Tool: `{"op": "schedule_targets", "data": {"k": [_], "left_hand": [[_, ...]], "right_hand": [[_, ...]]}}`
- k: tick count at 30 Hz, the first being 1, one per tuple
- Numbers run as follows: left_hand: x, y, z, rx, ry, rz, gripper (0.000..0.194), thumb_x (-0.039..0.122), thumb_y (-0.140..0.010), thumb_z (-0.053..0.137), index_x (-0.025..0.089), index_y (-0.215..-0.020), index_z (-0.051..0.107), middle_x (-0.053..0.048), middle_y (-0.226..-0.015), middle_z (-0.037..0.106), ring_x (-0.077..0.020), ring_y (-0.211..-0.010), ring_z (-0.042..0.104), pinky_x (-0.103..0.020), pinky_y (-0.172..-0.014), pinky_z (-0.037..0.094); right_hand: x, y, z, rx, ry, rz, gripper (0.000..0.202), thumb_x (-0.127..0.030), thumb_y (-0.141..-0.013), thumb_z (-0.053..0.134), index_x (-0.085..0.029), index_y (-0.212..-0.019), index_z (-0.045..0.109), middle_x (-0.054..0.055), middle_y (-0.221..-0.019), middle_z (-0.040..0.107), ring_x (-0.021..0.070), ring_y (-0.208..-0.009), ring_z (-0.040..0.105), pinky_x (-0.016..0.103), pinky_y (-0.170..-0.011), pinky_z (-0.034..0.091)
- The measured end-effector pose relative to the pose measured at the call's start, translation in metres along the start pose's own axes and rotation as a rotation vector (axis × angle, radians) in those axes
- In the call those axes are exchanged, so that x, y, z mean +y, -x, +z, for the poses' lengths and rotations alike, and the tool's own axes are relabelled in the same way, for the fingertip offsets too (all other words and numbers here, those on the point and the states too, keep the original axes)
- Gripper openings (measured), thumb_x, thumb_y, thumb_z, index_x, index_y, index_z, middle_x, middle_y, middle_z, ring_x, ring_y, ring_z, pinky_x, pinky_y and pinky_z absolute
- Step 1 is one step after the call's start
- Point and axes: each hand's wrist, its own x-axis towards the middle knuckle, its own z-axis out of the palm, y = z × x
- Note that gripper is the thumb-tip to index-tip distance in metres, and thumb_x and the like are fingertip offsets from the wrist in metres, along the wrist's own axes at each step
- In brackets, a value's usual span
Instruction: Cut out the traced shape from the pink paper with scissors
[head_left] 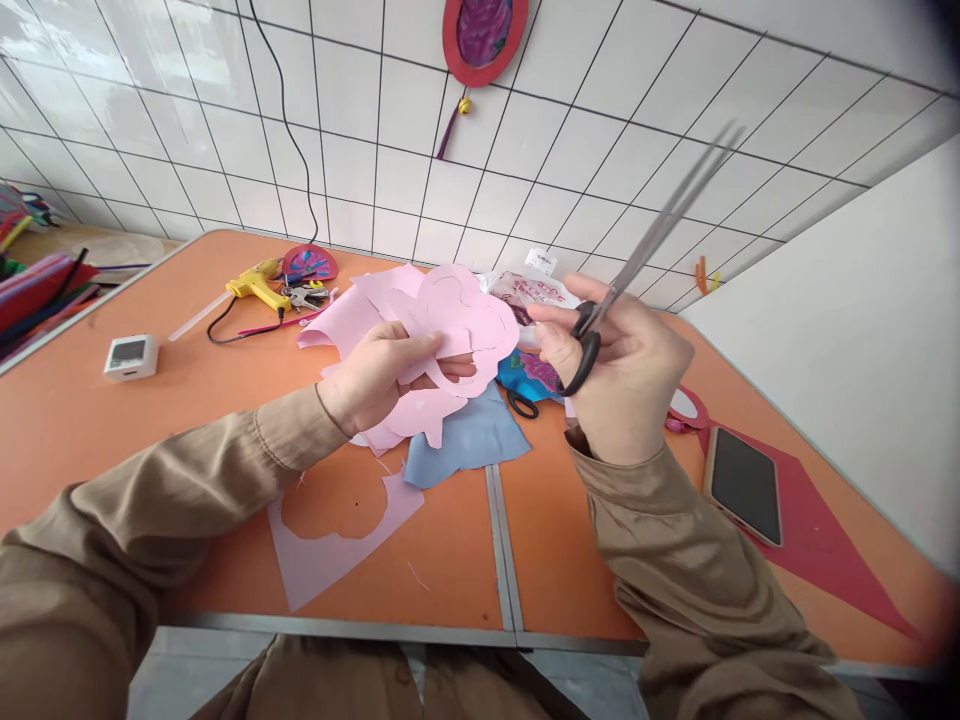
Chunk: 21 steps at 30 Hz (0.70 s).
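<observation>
My left hand [386, 370] grips a pink cut-out [491, 345] with wavy, rounded edges and drawn or cut lines on it, thumb on top and fingers beneath. To its right, my right hand [619, 370] is closed on a pair of scissors [637, 255] by the black handles, the long metal blades pointing up and away from the cut-out. Below and behind the left hand lie more pink sheets [326, 325] and a blue-grey fabric-like piece [469, 440]. A pink offcut [337, 565] with a rounded hole rests near the table's front edge.
On the orange table [210, 420] are a yellow glue gun [259, 285], a small white box with a dark screen [131, 357], a plastic bag [536, 285] and a second black scissor handle [523, 404]. A phone [745, 483] lies on a red sheet [817, 550] at right.
</observation>
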Motion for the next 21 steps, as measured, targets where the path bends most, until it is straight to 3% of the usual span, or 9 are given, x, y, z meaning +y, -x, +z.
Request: {"op": "schedule_targets", "data": {"k": [5,8,13,17,21], "left_hand": [[-0.004,-0.001,-0.002,-0.046,-0.026,-0.008,0.032,0.026,-0.093,0.057,0.008,-0.077,0.078,-0.014,-0.081,0.076,-0.0204,-0.078,0.07,-0.033,-0.079,0.055],[-0.004,-0.002,-0.002,-0.04,-0.011,-0.019,0.031,0.026,-0.093,0.057,0.008,-0.078,0.078,-0.014,-0.079,0.076,-0.0214,-0.077,0.07,-0.035,-0.079,0.055],[-0.003,-0.002,-0.001,-0.017,-0.016,-0.012,0.03,0.03,-0.091,0.061,0.007,-0.079,0.077,-0.015,-0.079,0.076,-0.0246,-0.081,0.072,-0.04,-0.085,0.055],[-0.005,-0.001,0.0,-0.07,-0.071,-0.012,0.032,0.038,-0.088,0.066,0.009,-0.082,0.077,-0.016,-0.084,0.077,-0.0275,-0.087,0.072,-0.04,-0.087,0.054],[-0.007,0.0,0.0,-0.166,-0.168,0.007,0.021,0.027,-0.088,0.062,0.013,-0.089,0.078,-0.012,-0.092,0.077,-0.0219,-0.081,0.071,-0.034,-0.079,0.054]], "right_hand": [[0.024,-0.007,0.0,-0.167,-0.124,0.19,0.028,-0.031,-0.081,0.08,-0.031,-0.108,0.072,0.003,-0.085,0.08,0.0267,-0.072,0.078,0.041,-0.057,0.067],[0.028,-0.008,0.001,-0.159,-0.136,0.211,0.031,-0.027,-0.077,0.082,-0.031,-0.106,0.073,0.001,-0.083,0.08,0.0259,-0.073,0.078,0.04,-0.058,0.067],[0.013,-0.003,0.001,-0.03,-0.052,0.039,0.038,-0.02,-0.074,0.082,-0.032,-0.109,0.073,0.001,-0.089,0.08,0.0255,-0.085,0.078,0.041,-0.073,0.067],[0.0,0.012,0.007,-0.237,0.084,-0.089,0.05,-0.019,-0.079,0.077,-0.034,-0.126,0.068,-0.001,-0.09,0.077,0.0178,-0.075,0.074,0.036,-0.076,0.065],[-0.005,0.022,0.015,-0.325,0.169,-0.205,0.055,-0.01,-0.082,0.07,-0.038,-0.129,0.067,-0.004,-0.085,0.074,0.0151,-0.067,0.069,0.031,-0.073,0.064]]}}
